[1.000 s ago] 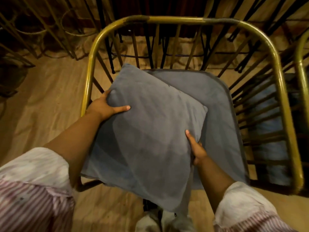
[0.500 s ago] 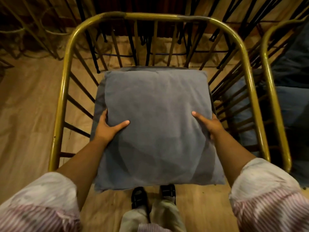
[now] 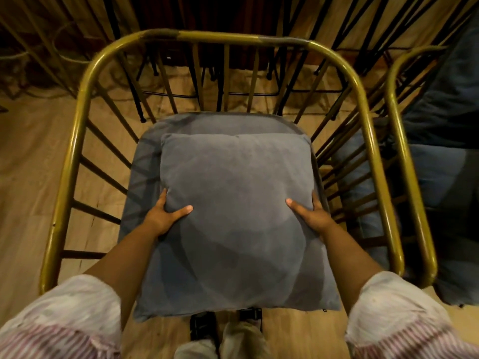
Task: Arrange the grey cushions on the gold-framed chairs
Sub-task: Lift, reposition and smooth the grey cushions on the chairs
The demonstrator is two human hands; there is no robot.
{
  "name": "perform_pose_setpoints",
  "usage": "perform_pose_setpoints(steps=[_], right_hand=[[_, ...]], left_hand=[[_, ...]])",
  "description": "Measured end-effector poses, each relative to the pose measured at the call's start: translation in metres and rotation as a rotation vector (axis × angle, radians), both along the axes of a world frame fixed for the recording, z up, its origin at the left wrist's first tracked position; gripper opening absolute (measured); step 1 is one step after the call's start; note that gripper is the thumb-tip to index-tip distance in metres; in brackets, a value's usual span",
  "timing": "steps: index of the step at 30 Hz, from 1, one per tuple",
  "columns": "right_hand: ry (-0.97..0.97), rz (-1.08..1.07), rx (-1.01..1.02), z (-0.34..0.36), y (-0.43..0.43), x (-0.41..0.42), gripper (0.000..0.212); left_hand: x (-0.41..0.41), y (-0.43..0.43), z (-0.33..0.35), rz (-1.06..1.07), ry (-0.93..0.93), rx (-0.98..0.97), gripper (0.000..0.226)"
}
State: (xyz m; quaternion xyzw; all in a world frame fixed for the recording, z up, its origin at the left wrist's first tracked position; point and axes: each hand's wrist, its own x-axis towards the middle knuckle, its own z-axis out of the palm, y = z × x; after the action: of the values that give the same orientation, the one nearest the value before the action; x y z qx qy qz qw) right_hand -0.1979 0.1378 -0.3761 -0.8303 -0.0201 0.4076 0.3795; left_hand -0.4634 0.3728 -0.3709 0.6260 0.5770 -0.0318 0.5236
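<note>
No text, label, brand, number or sign can be read anywhere in the view.

Two gold-framed chairs, two hands, one square grey cushion, two shoes

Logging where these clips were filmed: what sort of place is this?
Probably a furniture storeroom or event venue: gold-framed chair, a second one beside it, many dark metal frames crowded behind.
</note>
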Motion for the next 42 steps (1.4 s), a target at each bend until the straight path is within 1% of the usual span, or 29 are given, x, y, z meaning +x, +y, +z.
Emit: perform_pose_setpoints(steps=[5,7,11,15,17,19,20,23,24,26,29,32,35,37,42], right_hand=[[-0.001,-0.004,0.000,0.009,0.004,-0.003,0.097],[0.007,-0.013,-0.003,0.007,0.001,-0.007,0.096],[0.001,-0.023,-0.048,0.001,-0.002,-0.019,0.098],[-0.009,0.052,-0.154,0.010,0.001,-0.031,0.097],[-0.051,0.106,-0.168,0.022,-0.001,-0.037,0.090],[-0.102,0.169,-0.176,0.039,-0.006,-0.044,0.077],[-0.127,0.196,-0.196,0.052,-0.012,-0.048,0.071],[-0.197,0.207,-0.207,0.097,-0.039,-0.062,0.062],[-0.230,0.221,-0.196,0.110,-0.048,-0.067,0.061],[-0.333,0.227,-0.164,0.145,-0.067,-0.070,0.062],[-0.467,0.172,-0.114,0.191,-0.096,-0.062,0.061],[-0.557,0.130,-0.062,0.230,-0.134,-0.046,0.057],[-0.631,0.074,-0.019,0.266,-0.191,-0.027,0.057],[-0.664,0.023,-0.028,0.282,-0.237,-0.010,0.058],[-0.686,-0.115,-0.024,0.300,-0.357,0.036,0.059]], left_hand=[[-0.005,0.001,0.004,0.036,0.007,0.052,0.088],[-0.008,0.003,0.005,0.037,0.006,0.059,0.089],[-0.005,0.007,0.008,-0.033,0.020,0.009,0.095],[-0.001,-0.001,0.013,-0.150,0.071,-0.015,0.102],[-0.005,-0.001,0.004,-0.224,0.128,-0.018,0.111],[-0.006,-0.002,-0.003,-0.306,0.156,-0.035,0.120],[-0.002,-0.011,0.022,-0.374,0.151,-0.029,0.117],[0.016,-0.054,0.117,-0.587,0.125,0.018,0.074],[0.023,-0.064,0.136,-0.631,0.131,0.028,0.068],[0.038,-0.081,0.178,-0.712,0.160,0.105,0.069],[0.066,-0.102,0.222,-0.828,0.162,0.197,0.073],[0.102,-0.135,0.263,-0.942,0.105,0.309,0.070],[0.150,-0.191,0.297,-1.042,-0.011,0.385,0.065],[0.185,-0.238,0.310,-1.096,-0.087,0.424,0.063],[0.258,-0.362,0.321,-1.212,-0.185,0.451,0.063]])
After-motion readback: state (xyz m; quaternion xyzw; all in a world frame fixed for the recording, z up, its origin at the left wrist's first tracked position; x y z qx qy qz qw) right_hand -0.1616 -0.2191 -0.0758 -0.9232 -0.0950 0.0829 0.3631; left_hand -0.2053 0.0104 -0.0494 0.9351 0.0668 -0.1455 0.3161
